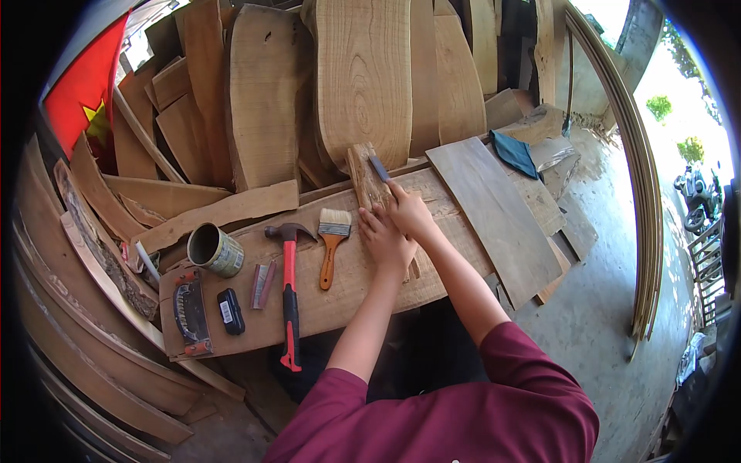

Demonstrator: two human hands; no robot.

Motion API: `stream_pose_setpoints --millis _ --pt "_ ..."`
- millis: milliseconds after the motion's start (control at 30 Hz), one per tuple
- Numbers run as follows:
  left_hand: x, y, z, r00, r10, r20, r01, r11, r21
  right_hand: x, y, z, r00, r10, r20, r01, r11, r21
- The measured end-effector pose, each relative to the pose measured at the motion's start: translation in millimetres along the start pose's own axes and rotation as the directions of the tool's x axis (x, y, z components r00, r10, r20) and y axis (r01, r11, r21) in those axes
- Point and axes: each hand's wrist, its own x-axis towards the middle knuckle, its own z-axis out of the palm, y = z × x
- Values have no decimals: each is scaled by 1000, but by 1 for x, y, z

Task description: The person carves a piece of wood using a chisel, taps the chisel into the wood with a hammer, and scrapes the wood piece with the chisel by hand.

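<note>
A narrow, rough-faced piece of wood (363,176) lies lengthwise on the wooden bench (301,309) in front of me. My left hand (384,239) rests on its near part, fingers stretched out and laid flat. Just beyond and to the right, my right hand (409,212) is closed around a flat-bladed tool (379,168), chisel- or file-like. Its grey blade points away from me over the wood; most of the handle is hidden in my fingers. Left of my hands lie a paintbrush (329,258) with an orange handle and a red-and-black claw hammer (289,285).
Further left are a metal can (215,251), a folded strip (263,285), a black case (230,312) and a sanding block with a handle (191,312). A flat board (502,220) lies at right, near a teal cloth (515,154). Wood slabs (363,77) lean behind.
</note>
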Motion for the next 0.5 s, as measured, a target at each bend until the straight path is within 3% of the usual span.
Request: stream_pose_setpoints --millis 200,367,500 --pt "-2 0 0 1000 -6 29 5 999 38 74 2 19 995 -46 -86 44 999 -29" --pt "0 0 -4 999 -5 43 4 999 36 44 12 7 1000 -14 -17 14 1000 -23" --pt "-1 2 -4 1000 11 3 -12 998 57 7 35 7 981 -171 -89 170 985 -17"
